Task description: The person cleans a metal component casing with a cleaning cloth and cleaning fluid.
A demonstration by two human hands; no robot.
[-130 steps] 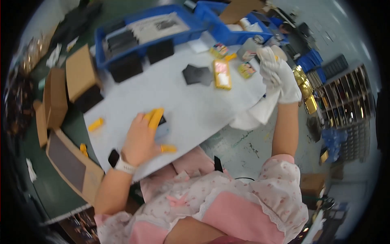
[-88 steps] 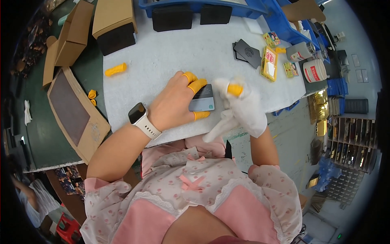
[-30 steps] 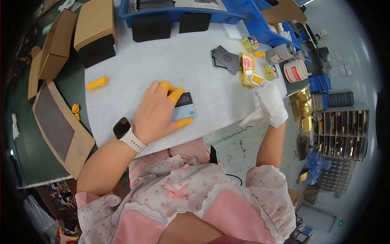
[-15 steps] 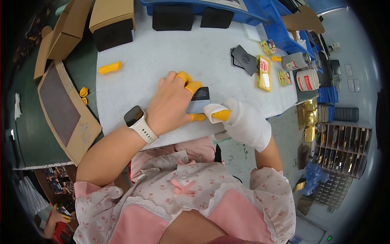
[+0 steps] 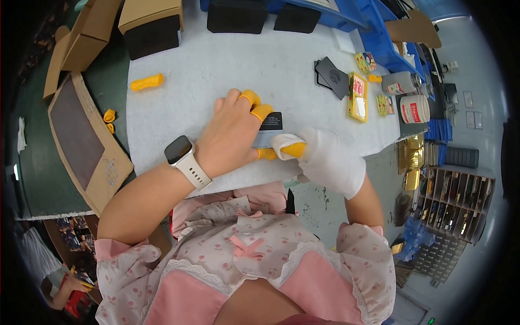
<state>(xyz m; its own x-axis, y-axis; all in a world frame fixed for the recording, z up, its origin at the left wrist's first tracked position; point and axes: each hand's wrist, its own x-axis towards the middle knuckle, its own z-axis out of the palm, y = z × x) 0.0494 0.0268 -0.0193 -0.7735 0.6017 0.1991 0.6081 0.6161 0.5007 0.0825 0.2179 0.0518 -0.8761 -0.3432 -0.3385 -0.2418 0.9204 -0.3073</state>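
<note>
– Holding the card (image 5: 272, 140) where?
– Flat on the white mat (image 5: 206, 65), just above the frame's centre, pinned under yellow-capped fingers (image 5: 262, 111) of the left hand (image 5: 227, 135).
– Gripping what with the right hand (image 5: 335, 168)?
– Clutching white cloth (image 5: 319, 143) over the card's lower right corner.
– Containing what, the blue bin (image 5: 374, 40), upper right?
– White items (image 5: 405, 53), partly hidden. Showing something white in the yellow box (image 5: 357, 118) too.

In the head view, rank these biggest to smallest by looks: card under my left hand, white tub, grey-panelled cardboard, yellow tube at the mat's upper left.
1. Grey-panelled cardboard, clearly largest.
2. White tub and card: unsure, since your left hand hides part of the card.
3. Yellow tube, smallest.
</note>
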